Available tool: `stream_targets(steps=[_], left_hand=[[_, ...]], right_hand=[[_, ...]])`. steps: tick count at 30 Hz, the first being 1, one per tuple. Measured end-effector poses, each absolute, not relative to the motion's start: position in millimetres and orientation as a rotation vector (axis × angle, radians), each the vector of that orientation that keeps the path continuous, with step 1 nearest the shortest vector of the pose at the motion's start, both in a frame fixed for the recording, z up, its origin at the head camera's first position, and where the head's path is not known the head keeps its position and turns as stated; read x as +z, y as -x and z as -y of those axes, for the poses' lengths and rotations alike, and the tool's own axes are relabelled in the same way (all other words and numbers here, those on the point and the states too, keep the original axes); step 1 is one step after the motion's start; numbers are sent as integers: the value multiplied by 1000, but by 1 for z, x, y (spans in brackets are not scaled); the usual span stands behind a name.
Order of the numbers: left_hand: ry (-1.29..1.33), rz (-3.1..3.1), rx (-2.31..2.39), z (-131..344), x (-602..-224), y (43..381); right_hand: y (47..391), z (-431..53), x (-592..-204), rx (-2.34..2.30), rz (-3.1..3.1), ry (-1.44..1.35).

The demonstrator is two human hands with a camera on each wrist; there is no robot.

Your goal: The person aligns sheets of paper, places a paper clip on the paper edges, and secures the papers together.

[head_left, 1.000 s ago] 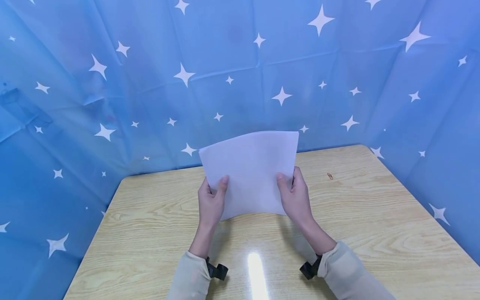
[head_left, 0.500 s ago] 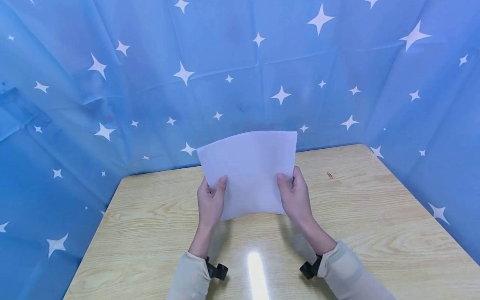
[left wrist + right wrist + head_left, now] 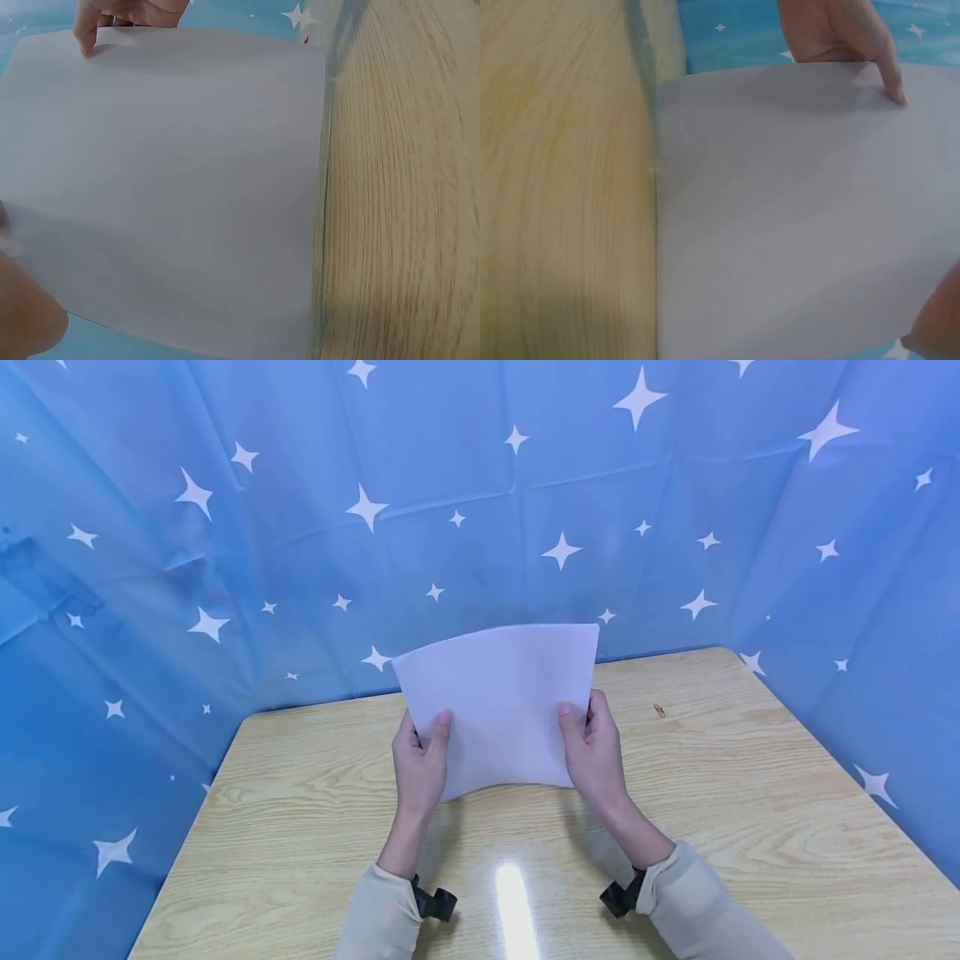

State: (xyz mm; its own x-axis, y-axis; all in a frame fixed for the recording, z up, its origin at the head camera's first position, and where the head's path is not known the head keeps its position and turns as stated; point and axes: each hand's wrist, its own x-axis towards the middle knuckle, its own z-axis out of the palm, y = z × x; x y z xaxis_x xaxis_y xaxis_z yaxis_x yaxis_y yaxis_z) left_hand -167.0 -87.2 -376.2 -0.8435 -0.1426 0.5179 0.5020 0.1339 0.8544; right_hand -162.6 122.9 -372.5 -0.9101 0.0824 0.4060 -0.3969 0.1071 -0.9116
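White paper [image 3: 510,710], bowed slightly, is held up in front of the person above the table. The left hand [image 3: 420,768] grips its left side, thumb on the near face and fingers behind. On the opposite side the right hand [image 3: 596,760] holds it the same way. Both wrist views are mostly filled by the blank paper [image 3: 172,172]. The far hand shows at the top of each: the right hand [image 3: 135,11] in the left wrist view, the left hand [image 3: 840,30] in the right wrist view. The fingers behind the paper are mostly hidden.
A small copper-coloured paper clip [image 3: 659,711] lies on the wooden table [image 3: 300,827], to the right of the right hand. A blue curtain [image 3: 450,460] with white stars stands behind the table and along its sides. Light reflects off the tabletop near its front.
The right hand has shifted very slightly right and up, and the paper's upper right corner has moved right with it. The left hand has drifted slightly left. Both keep their grip.
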Motion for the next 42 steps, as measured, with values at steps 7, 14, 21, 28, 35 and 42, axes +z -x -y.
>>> stream_targets(steps=[7, 14, 21, 28, 35, 42], left_hand=[[355, 1935, -1770, 89, -377, 169], [377, 1928, -1757, 89, -375, 169], [398, 1919, -1768, 89, -374, 170], [399, 1933, -1772, 90, -373, 169], [427, 1903, -1753, 88, -370, 167], [435, 1928, -1748, 90, -369, 166]], right_hand=[[163, -122, -372, 1865, 2028, -284], [160, -120, -367, 1839, 2028, -260], [162, -120, -368, 1853, 2006, -287], [173, -125, -389, 1866, 2003, -270], [168, -124, -382, 1877, 1975, -299], [167, -123, -381, 1823, 1995, -335]])
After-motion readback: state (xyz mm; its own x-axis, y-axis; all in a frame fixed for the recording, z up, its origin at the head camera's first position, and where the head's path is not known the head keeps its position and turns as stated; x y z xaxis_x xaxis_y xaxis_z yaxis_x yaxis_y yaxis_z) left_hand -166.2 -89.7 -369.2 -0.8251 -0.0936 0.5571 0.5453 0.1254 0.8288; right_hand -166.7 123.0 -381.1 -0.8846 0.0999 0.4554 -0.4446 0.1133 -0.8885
